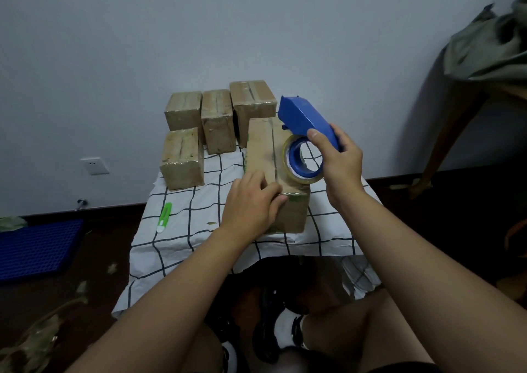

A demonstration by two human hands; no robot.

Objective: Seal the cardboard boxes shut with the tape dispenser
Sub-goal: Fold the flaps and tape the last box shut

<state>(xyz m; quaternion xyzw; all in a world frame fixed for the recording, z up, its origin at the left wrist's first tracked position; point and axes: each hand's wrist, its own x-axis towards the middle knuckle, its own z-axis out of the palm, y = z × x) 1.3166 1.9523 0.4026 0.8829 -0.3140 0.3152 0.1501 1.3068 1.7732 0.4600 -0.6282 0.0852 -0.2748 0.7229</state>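
A long cardboard box [265, 147] lies in the middle of the small table, its top seam running away from me. My left hand [252, 201] rests on the box's near top edge, fingers pressing the tape end down at the corner. My right hand [339, 159] grips the blue tape dispenser [302, 116] by its handle, raised just right of the box. The clear tape roll [303, 160] hangs on it beside the box's right side. Several smaller taped boxes [216, 119] stand at the back of the table.
A green and white utility knife [164, 217] lies on the checked white tablecloth [185, 230] at the left. A blue plastic crate [37, 247] sits on the dark floor to the left. A wooden stand with draped cloth [484, 53] is at the right. My knees are under the table's front.
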